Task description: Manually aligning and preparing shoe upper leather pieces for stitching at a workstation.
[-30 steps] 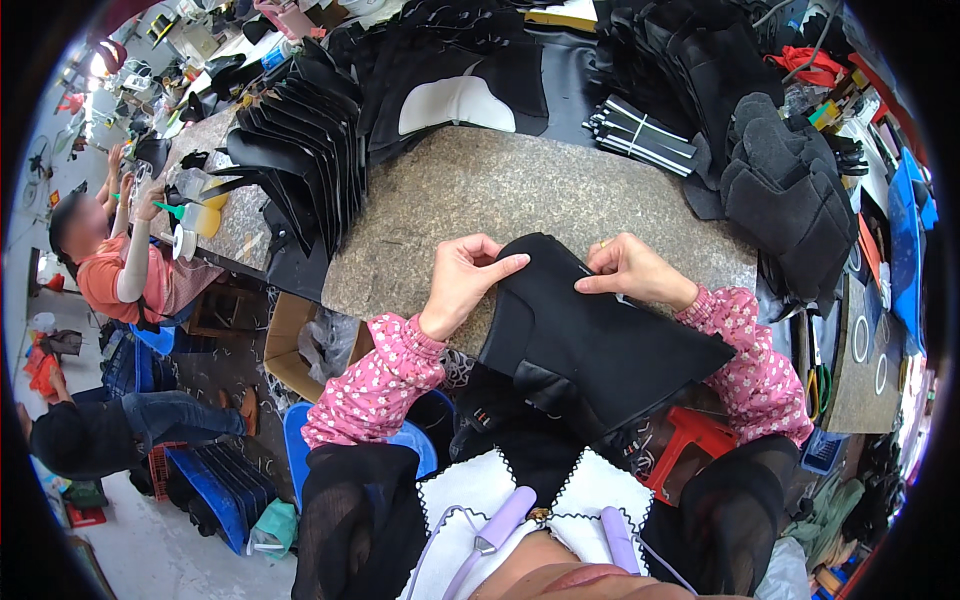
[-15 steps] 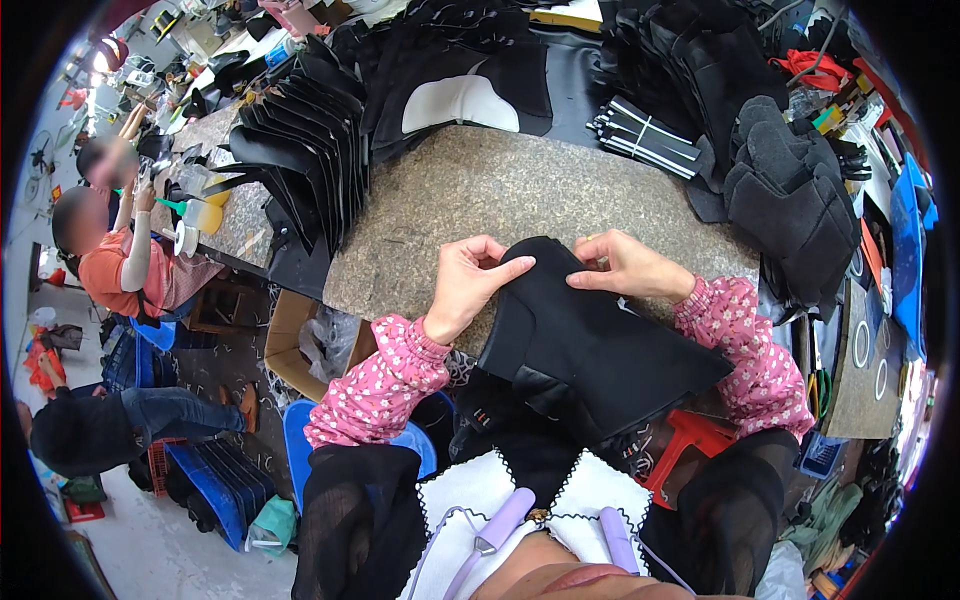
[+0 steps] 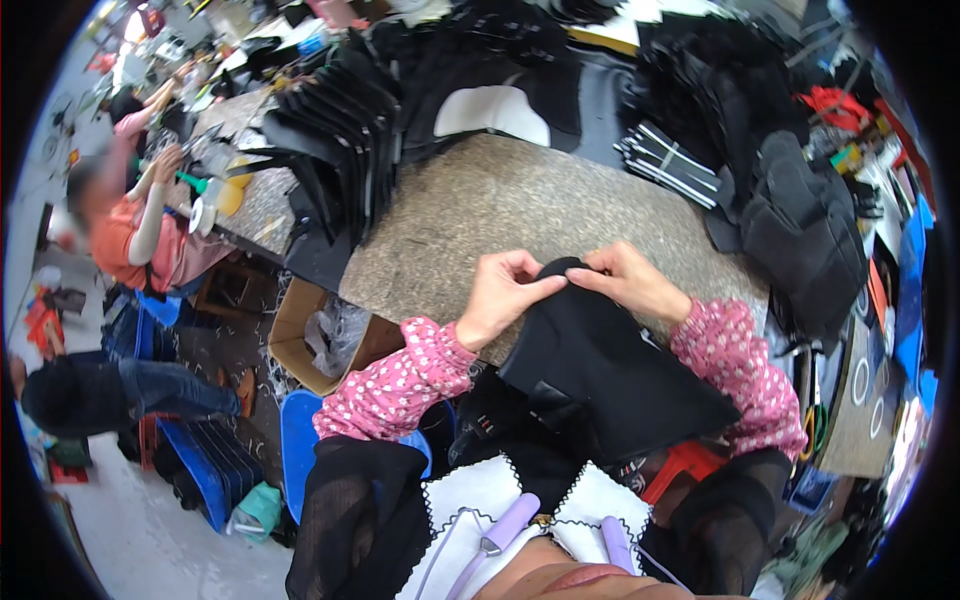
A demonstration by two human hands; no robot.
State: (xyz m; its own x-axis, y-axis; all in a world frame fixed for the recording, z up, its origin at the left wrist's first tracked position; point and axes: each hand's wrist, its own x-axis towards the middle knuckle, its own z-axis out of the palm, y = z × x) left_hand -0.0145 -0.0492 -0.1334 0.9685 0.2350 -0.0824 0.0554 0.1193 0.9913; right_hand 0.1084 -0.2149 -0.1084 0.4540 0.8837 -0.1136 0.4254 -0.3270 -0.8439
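Observation:
A black sewn piece (image 3: pixel 620 370), which looks like a boot upper of soft fabric or leather, hangs from both hands over the table's near edge and down toward my lap. My left hand (image 3: pixel 508 296) pinches its top edge between thumb and fingers. Right beside it, my right hand (image 3: pixel 635 283) pinches the same edge, the two thumbs nearly meeting. Whatever lies under the fingertips along the folded edge is hidden. Both hands are just above the speckled tabletop (image 3: pixel 480 210).
Black cut pieces (image 3: pixel 335 140) stand stacked at the left back, and a pile (image 3: pixel 805 235) lies right. A white piece (image 3: pixel 492 112) and a tied bundle of strips (image 3: pixel 668 165) lie behind. A cardboard box (image 3: pixel 290 335) stands below left. Co-workers (image 3: pixel 140 235) are at the far left.
My hands have drawn closer together along the top edge of the black piece, the right one moving in toward the left. The whole view has shifted slightly.

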